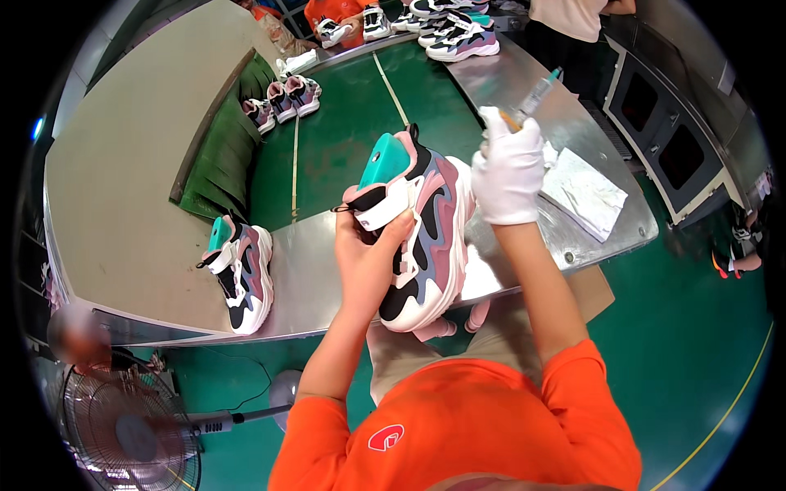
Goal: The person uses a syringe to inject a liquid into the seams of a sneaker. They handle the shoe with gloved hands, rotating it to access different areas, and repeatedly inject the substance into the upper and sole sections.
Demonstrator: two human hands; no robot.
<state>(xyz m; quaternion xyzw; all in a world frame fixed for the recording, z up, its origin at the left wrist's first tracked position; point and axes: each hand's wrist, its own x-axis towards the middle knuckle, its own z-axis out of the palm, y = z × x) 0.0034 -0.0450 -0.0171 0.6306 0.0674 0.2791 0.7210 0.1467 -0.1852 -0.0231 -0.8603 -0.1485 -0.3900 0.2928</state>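
Note:
My left hand (pixel 370 255) grips a chunky sneaker (pixel 426 233) by its heel; the shoe is pink, grey, black and white with a teal insert showing at the top. It is held up over the metal worktable's (pixel 311 278) near edge. My right hand (pixel 508 170), in a white glove, is raised beside the shoe's far side and holds a syringe-like applicator (pixel 534 100) with a teal end pointing up and away. The glove touches or nearly touches the shoe's sole edge.
A matching sneaker (pixel 240 274) lies on the table to my left. A green conveyor belt (pixel 344 131) carries more sneakers (pixel 282 100) and several at the far end (pixel 458 33). White paper sheets (pixel 585 192) lie at right. A fan (pixel 135 434) stands lower left. Another person (pixel 573 16) stands far off.

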